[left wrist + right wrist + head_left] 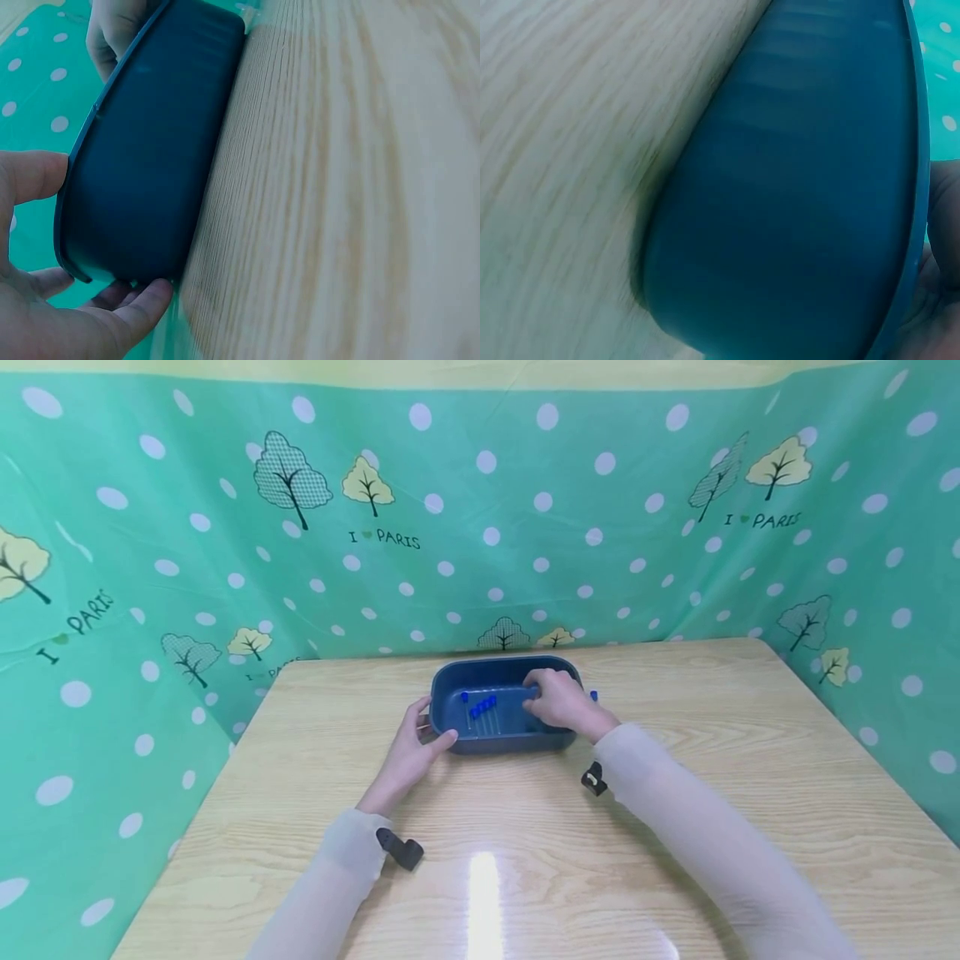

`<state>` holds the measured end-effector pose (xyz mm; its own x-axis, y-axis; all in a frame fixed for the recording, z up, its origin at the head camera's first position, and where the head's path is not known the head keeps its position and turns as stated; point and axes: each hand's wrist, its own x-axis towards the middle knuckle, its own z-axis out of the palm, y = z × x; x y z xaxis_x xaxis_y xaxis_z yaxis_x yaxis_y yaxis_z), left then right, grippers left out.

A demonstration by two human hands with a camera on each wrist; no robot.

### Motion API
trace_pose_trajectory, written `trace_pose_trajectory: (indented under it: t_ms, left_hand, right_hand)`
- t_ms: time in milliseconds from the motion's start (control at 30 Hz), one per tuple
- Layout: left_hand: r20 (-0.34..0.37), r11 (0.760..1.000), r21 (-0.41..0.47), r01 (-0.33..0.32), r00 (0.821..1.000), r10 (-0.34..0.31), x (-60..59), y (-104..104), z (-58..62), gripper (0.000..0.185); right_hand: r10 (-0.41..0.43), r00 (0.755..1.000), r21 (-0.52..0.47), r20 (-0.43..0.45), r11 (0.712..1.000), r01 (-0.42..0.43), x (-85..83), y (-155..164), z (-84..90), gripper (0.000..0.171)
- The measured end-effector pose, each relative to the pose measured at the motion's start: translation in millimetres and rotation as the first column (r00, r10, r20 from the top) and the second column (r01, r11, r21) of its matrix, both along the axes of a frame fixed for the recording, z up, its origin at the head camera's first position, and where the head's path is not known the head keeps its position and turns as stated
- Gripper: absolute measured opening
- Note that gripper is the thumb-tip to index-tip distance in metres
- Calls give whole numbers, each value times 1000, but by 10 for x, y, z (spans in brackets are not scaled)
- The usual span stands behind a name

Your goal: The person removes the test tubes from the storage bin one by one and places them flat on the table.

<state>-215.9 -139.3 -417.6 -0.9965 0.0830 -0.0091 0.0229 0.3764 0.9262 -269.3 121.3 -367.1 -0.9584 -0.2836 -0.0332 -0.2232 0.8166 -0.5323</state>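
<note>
A dark blue plastic tub (495,745) stands on the wooden table (697,827), slightly beyond its middle. Several thin tubes with blue caps (482,708) lie inside it. My left hand (412,752) grips the tub's left end, thumb on the near rim and fingers curled round the wall; the left wrist view shows this hand (45,330) against the tub (142,165). My right hand (558,702) reaches into the tub's right half with curled fingers, and what they hold is hidden. The right wrist view shows mostly the tub's outer wall (795,210).
A small blue-capped piece (594,696) lies on the table just right of the tub. Green dotted cloth (480,527) walls the table at the back and both sides. Bare wood lies in front of the tub and to both its sides.
</note>
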Motion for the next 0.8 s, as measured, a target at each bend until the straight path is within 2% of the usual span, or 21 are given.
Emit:
trace_pose_trajectory:
  t_ms: [233, 800]
  left_hand:
    - [12, 1000, -1, -6, 1000, 6, -8, -5, 10, 78]
    - [2, 1000, -7, -5, 1000, 5, 4, -4, 2, 78]
  right_hand:
    - [15, 998, 7, 58, 1000, -16, -23, -61, 16, 43]
    - [38, 996, 40, 87, 998, -41, -138, -272, -25, 45]
